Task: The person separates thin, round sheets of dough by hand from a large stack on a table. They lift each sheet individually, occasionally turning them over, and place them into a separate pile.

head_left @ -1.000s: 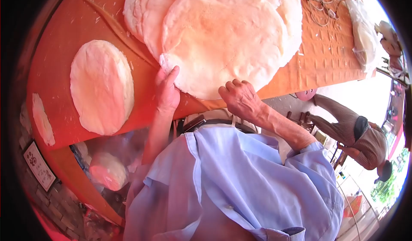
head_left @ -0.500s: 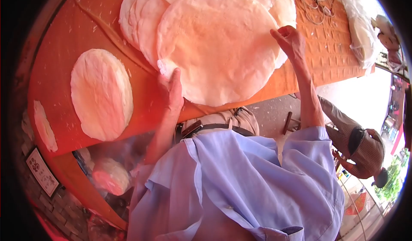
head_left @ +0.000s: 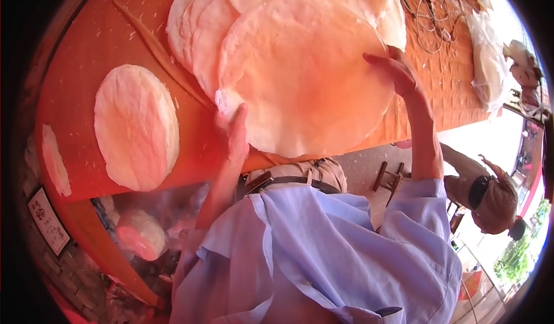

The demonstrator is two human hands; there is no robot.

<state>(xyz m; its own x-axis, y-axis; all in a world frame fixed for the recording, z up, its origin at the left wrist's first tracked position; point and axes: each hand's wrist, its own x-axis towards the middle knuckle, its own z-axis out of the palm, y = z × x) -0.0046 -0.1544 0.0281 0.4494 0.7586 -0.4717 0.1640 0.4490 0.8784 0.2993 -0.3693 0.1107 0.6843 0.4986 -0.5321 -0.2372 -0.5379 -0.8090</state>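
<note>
A large, thin, round flatbread (head_left: 306, 81) lies on top in front of me, pale and slightly wrinkled. My left hand (head_left: 235, 133) pinches its lower left edge, where a small whitish patch shows by the fingertips. On the other side, my right hand (head_left: 399, 75) grips the right edge, some of its fingers out of sight. Behind it, several similar flatbreads (head_left: 199, 30) overlap in a spread pile. To the left, a separate stack of rounds (head_left: 137, 128) rests on the orange-covered table (head_left: 75, 93).
A narrow piece of flatbread (head_left: 56, 161) lies at the table's far left. Cables (head_left: 433, 18) and a clear plastic bag (head_left: 489, 64) are at the right. Below the table sits a wrapped bundle (head_left: 140, 234). Another person (head_left: 490, 203) is at the right, beyond a wooden stool (head_left: 389, 180).
The view has shifted a little, so table and pile sit lower. My right hand has changed its hold on the right edge, its thumb now stretched over the flatbread. My left hand keeps its place.
</note>
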